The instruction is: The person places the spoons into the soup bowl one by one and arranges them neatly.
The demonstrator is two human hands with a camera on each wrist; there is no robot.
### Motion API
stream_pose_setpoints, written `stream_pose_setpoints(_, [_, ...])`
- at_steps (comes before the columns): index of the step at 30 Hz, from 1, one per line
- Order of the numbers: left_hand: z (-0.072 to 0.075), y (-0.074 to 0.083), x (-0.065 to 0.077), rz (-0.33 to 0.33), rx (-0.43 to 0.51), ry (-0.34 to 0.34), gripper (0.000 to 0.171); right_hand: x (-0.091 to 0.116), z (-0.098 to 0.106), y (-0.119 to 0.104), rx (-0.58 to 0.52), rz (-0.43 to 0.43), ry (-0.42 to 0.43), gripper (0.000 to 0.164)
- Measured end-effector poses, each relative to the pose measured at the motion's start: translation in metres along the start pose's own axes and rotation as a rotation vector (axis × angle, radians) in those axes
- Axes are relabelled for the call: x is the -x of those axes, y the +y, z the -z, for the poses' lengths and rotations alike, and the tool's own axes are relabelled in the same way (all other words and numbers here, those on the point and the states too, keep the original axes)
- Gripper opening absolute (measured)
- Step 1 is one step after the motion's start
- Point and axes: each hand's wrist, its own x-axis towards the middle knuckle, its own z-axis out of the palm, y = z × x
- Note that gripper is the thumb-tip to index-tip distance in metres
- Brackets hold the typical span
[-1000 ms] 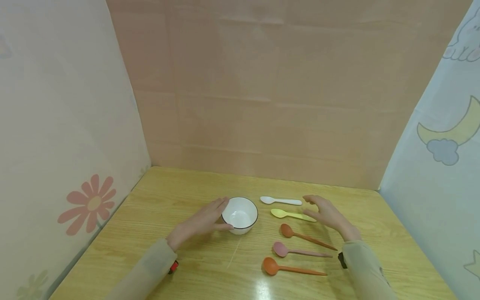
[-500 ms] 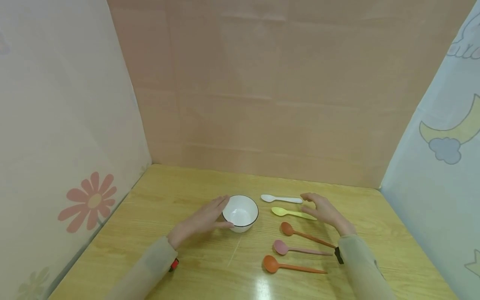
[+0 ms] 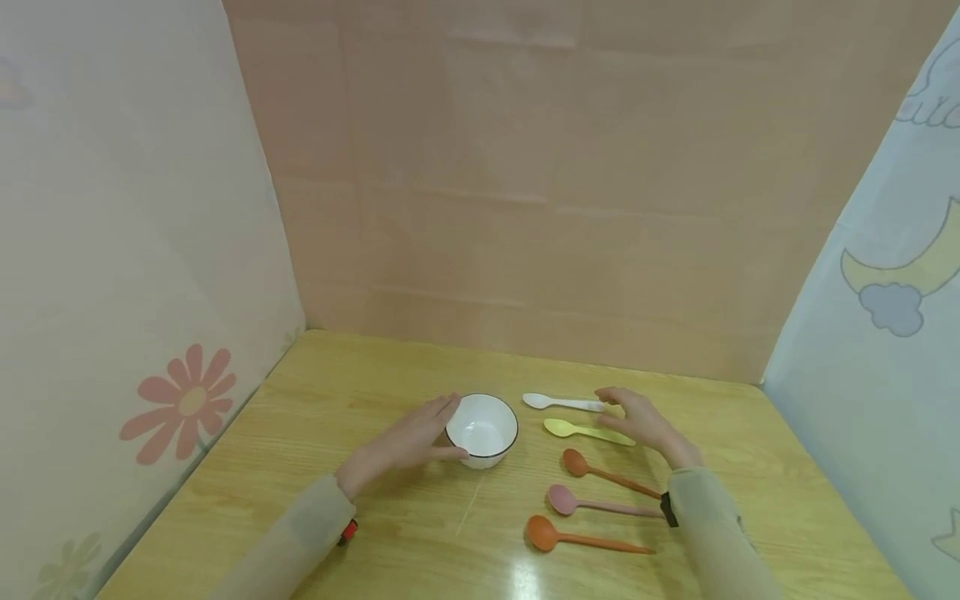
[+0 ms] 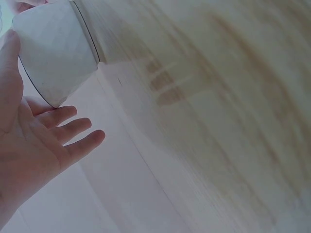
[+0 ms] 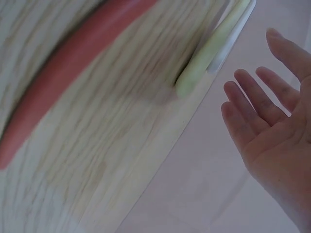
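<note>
A white bowl with a dark rim stands upright on the table. My left hand holds it from the left, thumb on the near side and fingers on the far side; in the left wrist view the other fingers stretch past the bowl. To the right, my right hand hovers over the handle ends of a white spoon and a yellow spoon. Its fingers are relaxed and grip nothing. In the right wrist view, the yellow spoon's handle lies apart from the fingers.
Nearer the front lie a brown-orange spoon, a pink spoon and an orange spoon, handles pointing right. The wooden table meets a tan backdrop behind and patterned cloth walls at the sides.
My right hand has moved slightly left, nearer to the white and yellow spoon handles. My left hand stays at the bowl, and the bowl has not visibly moved.
</note>
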Motion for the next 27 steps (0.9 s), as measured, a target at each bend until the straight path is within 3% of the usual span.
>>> stream_pose_setpoints(8, [-0.001, -0.002, -0.003, -0.030, -0.004, 0.001, 0.095, -0.004, -0.005, 0.004, -0.023, 0.050, -0.003, 0.054])
stream_pose_setpoints(15, [-0.004, -0.004, -0.004, -0.043, -0.027, 0.012, 0.095, -0.012, -0.007, 0.009, -0.054, -0.025, -0.032, 0.055])
stream_pose_setpoints(27, [-0.003, -0.002, -0.003, -0.026, -0.007, -0.001, 0.096, -0.020, -0.010, 0.016, -0.055, -0.014, -0.042, 0.052])
